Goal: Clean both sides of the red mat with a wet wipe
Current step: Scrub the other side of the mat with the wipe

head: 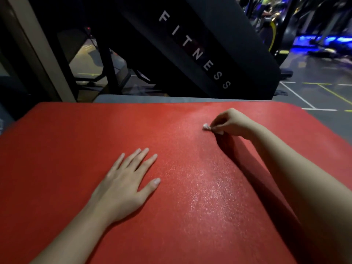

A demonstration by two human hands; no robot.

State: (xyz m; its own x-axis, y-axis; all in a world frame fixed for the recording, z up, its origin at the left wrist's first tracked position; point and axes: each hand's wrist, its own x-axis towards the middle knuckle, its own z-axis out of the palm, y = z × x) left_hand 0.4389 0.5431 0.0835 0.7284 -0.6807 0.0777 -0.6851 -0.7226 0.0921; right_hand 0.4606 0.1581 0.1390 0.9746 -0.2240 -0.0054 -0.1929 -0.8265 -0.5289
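Red mat (76, 140): lay flat, one face up, filled most of the view. Sat on a grey surface (152, 98) that showed only past the far edge; couldn't tell whether table or platform.

Wet wipe (206, 127): small white wad, touching the mat toward the far right. Pinched at the fingertips of the right hand (231, 122), so grip closed on the wipe, fingers curled, arm stretched out over the mat. Probably wadded tight to put pressure on one spot, at the cost of little coverage per stroke.

Wet sheen (205, 187): glistening band, ran from the near edge up toward the wipe, right of centre. Read as the wiped lane; left part looked matte and dry.

Left hand (125, 183): flat on the mat left of centre, fingers straight and spread, grip open, held nothing. Likely pinned the mat against sliding under the strokes and propped the long reach.

Judged: top face partly done, underside not started.

Beyond: slanted black panel (194, 50) marked FITNESS, dark floor (314, 88) with painted lines, gym machines dim at far right.
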